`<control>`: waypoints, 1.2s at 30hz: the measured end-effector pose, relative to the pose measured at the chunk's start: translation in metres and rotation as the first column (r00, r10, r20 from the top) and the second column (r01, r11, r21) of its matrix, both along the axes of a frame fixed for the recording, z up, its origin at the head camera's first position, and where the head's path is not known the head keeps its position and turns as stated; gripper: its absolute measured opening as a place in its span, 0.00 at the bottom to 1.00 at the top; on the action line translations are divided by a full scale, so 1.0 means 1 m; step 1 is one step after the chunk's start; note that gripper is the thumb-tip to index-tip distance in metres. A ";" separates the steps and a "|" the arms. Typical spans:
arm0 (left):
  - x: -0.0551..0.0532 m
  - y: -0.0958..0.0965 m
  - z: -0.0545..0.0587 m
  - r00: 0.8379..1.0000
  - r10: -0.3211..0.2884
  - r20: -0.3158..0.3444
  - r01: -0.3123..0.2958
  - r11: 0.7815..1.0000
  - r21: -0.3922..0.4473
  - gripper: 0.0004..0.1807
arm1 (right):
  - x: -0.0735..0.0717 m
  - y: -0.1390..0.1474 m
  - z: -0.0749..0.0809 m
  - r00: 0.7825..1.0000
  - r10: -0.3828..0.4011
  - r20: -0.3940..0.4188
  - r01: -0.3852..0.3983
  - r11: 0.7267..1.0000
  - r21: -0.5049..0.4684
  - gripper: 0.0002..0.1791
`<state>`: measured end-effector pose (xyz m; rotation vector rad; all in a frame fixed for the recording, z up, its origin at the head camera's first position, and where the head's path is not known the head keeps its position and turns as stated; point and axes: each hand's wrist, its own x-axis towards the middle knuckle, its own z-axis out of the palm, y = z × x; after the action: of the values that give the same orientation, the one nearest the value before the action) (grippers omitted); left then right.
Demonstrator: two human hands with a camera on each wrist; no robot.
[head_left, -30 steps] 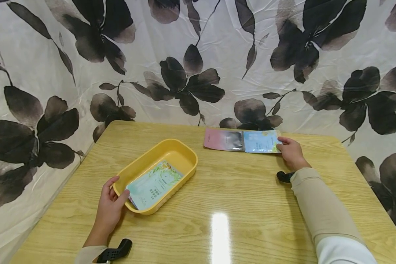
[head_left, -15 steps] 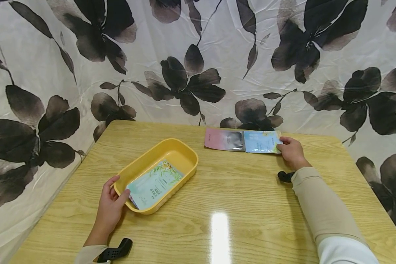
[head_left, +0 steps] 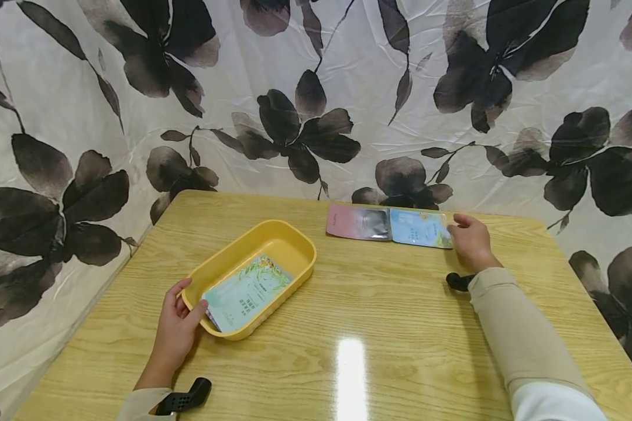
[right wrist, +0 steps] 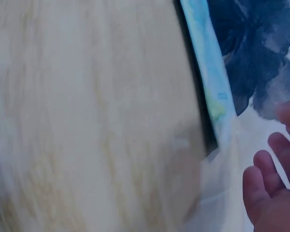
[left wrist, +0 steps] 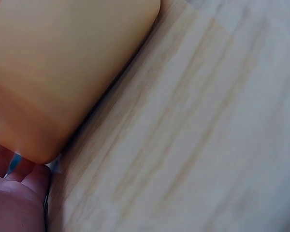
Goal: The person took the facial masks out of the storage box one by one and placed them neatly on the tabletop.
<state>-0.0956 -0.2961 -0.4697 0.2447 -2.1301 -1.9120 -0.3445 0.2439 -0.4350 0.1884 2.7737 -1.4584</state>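
Note:
In the head view my left hand [head_left: 172, 330] grips the near left end of a yellow plastic basket [head_left: 276, 237], thumb over the rim and fingers outside. A pale green sachet [head_left: 250, 292] printed with leaves and flowers lies inside the basket, with the edge of another packet peeking out beneath. At the far side of the table, my right hand [head_left: 471, 237] is beside the right end of a blue sachet [head_left: 418, 228]. In the right wrist view its fingers [right wrist: 266, 166] are spread and apart from that sachet. A pink and silver sachet [head_left: 350, 222] adjoins the blue one on the left.
Everything rests on a wood-grain table [head_left: 379, 316] with rounded far corners. A white curtain [head_left: 347, 70] with dark flowers hangs behind it and along the left. Black wrist devices sit at both cuffs.
My right hand has let go of the blue sachet's edge and shifted slightly right. The left hand and the basket have stayed in place.

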 end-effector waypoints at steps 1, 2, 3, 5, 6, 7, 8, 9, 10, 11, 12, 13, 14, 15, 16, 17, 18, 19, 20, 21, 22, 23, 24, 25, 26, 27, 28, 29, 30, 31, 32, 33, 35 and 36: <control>0.000 0.000 0.000 1.000 -0.002 0.003 0.002 1.000 -0.003 0.32 | 0.000 -0.001 0.001 1.000 -0.002 -0.010 0.002 1.000 -0.028 0.28; 0.000 0.000 0.000 1.000 -0.001 0.008 0.001 1.000 -0.005 0.33 | 0.001 -0.002 0.003 1.000 -0.002 -0.020 0.001 0.998 -0.056 0.28; 0.000 0.000 0.000 1.000 -0.001 0.012 0.001 1.000 -0.008 0.33 | 0.002 -0.003 0.005 0.999 -0.001 -0.032 -0.001 0.997 -0.081 0.29; 0.000 0.000 0.000 1.000 -0.002 0.015 0.002 1.000 -0.013 0.33 | 0.003 -0.007 0.009 0.998 0.009 -0.055 -0.016 0.991 -0.133 0.30; 0.000 0.000 0.000 1.000 -0.001 0.016 0.001 1.000 -0.018 0.33 | 0.004 -0.009 0.011 0.998 0.018 -0.066 -0.029 0.987 -0.161 0.30; 0.000 -0.001 0.000 1.000 -0.001 0.015 0.001 1.000 -0.018 0.33 | 0.005 -0.012 0.013 0.997 0.030 -0.078 -0.044 0.981 -0.188 0.30; -0.001 -0.001 -0.001 1.000 0.000 0.012 0.001 1.000 -0.018 0.33 | 0.006 -0.015 0.016 0.995 0.040 -0.086 -0.058 0.975 -0.217 0.31; -0.001 -0.001 -0.001 1.000 -0.001 0.010 0.001 1.000 -0.018 0.33 | 0.006 -0.018 0.017 0.994 0.051 -0.093 -0.073 0.966 -0.247 0.31; -0.001 -0.001 -0.002 1.000 0.000 0.008 0.000 1.000 -0.018 0.33 | 0.007 -0.021 0.019 0.994 0.060 -0.096 -0.086 0.954 -0.289 0.31; -0.001 -0.002 -0.002 1.000 -0.001 0.006 0.001 1.000 -0.017 0.33 | 0.008 -0.025 0.021 0.992 0.070 -0.100 -0.099 0.942 -0.321 0.32; -0.001 -0.002 -0.003 1.000 0.000 0.005 0.000 1.000 -0.016 0.33 | 0.009 -0.028 0.022 0.991 0.080 -0.105 -0.112 0.930 -0.349 0.32; -0.001 -0.002 -0.003 1.000 0.000 0.005 0.000 1.000 -0.014 0.33 | 0.009 -0.031 0.023 0.990 0.088 -0.111 -0.124 0.919 -0.374 0.32; -0.002 -0.002 -0.003 1.000 0.000 0.005 0.000 1.000 -0.013 0.33 | 0.010 -0.035 0.024 0.989 0.096 -0.115 -0.134 0.907 -0.399 0.32; -0.002 -0.002 -0.003 1.000 0.000 0.006 0.000 1.000 -0.012 0.33 | 0.011 -0.038 0.025 0.987 0.105 -0.122 -0.147 0.895 -0.422 0.32; -0.002 -0.002 -0.003 1.000 0.001 0.006 -0.001 1.000 -0.011 0.33 | 0.012 -0.041 0.025 0.985 0.114 -0.128 -0.160 0.883 -0.441 0.32; -0.002 -0.002 -0.003 1.000 0.000 0.007 0.000 1.000 -0.010 0.33 | 0.013 -0.045 0.026 0.983 0.127 -0.133 -0.174 0.874 -0.453 0.32; -0.002 -0.002 -0.003 1.000 0.000 0.009 0.000 1.000 -0.011 0.33 | 0.014 -0.048 0.026 0.981 0.140 -0.136 -0.188 0.864 -0.468 0.33; -0.001 -0.002 -0.003 1.000 0.000 0.009 0.000 1.000 -0.012 0.33 | 0.015 -0.052 0.027 0.978 0.155 -0.138 -0.203 0.855 -0.478 0.33; -0.001 -0.002 -0.003 1.000 0.001 0.010 0.000 1.000 -0.014 0.33 | 0.017 -0.057 0.028 0.975 0.174 -0.138 -0.220 0.847 -0.484 0.33; -0.001 -0.002 -0.002 1.000 0.002 0.012 -0.001 1.000 -0.018 0.33 | 0.019 -0.061 0.029 0.971 0.196 -0.138 -0.239 0.842 -0.484 0.33; 0.000 -0.002 -0.002 1.000 0.003 0.014 -0.003 1.000 -0.021 0.33 | 0.020 -0.066 0.030 0.966 0.220 -0.137 -0.259 0.837 -0.482 0.33; 0.000 -0.002 -0.002 1.000 0.004 0.014 -0.004 1.000 -0.023 0.33 | 0.022 -0.071 0.032 0.961 0.242 -0.134 -0.277 0.831 -0.482 0.33; 0.000 -0.002 -0.001 1.000 0.005 0.013 -0.005 1.000 -0.026 0.33 | 0.024 -0.076 0.033 0.954 0.267 -0.133 -0.298 0.825 -0.481 0.33; 0.000 -0.002 -0.001 1.000 0.006 0.013 -0.005 1.000 -0.029 0.33 | 0.025 -0.082 0.034 0.947 0.292 -0.134 -0.320 0.817 -0.480 0.33; 0.001 -0.002 -0.001 1.000 0.005 0.011 -0.005 1.000 -0.030 0.33 | 0.027 -0.088 0.035 0.940 0.314 -0.135 -0.339 0.808 -0.482 0.33; 0.001 -0.002 -0.001 1.000 0.004 0.009 -0.004 1.000 -0.029 0.33 | 0.029 -0.094 0.036 0.932 0.335 -0.140 -0.360 0.797 -0.485 0.33; 0.001 -0.002 -0.002 1.000 0.003 0.005 -0.003 1.000 -0.027 0.33 | 0.030 -0.100 0.036 0.924 0.352 -0.146 -0.377 0.786 -0.490 0.32; 0.001 -0.003 -0.002 1.000 0.001 0.003 -0.001 1.000 -0.023 0.33 | 0.033 -0.107 0.037 0.918 0.366 -0.152 -0.391 0.774 -0.498 0.32; 0.001 -0.003 -0.003 1.000 -0.001 0.001 0.001 1.000 -0.020 0.33 | 0.035 -0.114 0.037 0.910 0.383 -0.159 -0.409 0.763 -0.500 0.32; 0.001 -0.003 -0.003 1.000 -0.002 0.000 0.002 1.000 -0.015 0.33 | 0.037 -0.121 0.037 0.902 0.399 -0.165 -0.425 0.752 -0.504 0.32; 0.001 -0.003 -0.003 1.000 -0.002 -0.001 0.002 1.000 -0.011 0.33 | 0.040 -0.128 0.038 0.895 0.413 -0.169 -0.438 0.741 -0.510 0.32; 0.001 -0.003 -0.003 1.000 -0.003 -0.001 0.003 1.000 -0.008 0.33 | 0.043 -0.135 0.039 0.886 0.430 -0.173 -0.453 0.729 -0.513 0.32; 0.001 -0.003 -0.003 1.000 -0.005 0.000 0.005 1.000 -0.005 0.33 | 0.048 -0.148 0.039 0.874 0.454 -0.171 -0.471 0.710 -0.523 0.32; 0.001 -0.002 -0.003 1.000 -0.006 -0.001 0.006 1.000 -0.004 0.33 | 0.050 -0.154 0.039 0.868 0.467 -0.170 -0.482 0.704 -0.521 0.32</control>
<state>-0.0947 -0.2986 -0.4727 0.2368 -2.1362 -1.9112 -0.2948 0.0898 -0.3961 -0.5177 2.0326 -1.9854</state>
